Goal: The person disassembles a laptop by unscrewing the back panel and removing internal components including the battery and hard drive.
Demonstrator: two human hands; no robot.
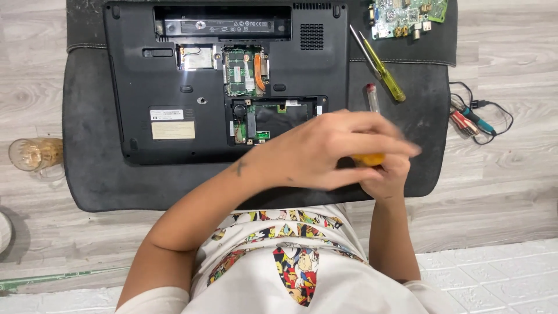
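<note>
Head camera looks straight down, close, over the laptop (226, 81).

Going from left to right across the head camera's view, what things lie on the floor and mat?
Glass cup → upturned black laptop with its covers off → yellow-handled screwdriver → green circuit board → red and teal clip leads. The two hands meet over the mat's near edge, so I leave them out.

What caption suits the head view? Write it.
Both hands grip an orange-handled screwdriver beside an opened laptop.
</note>
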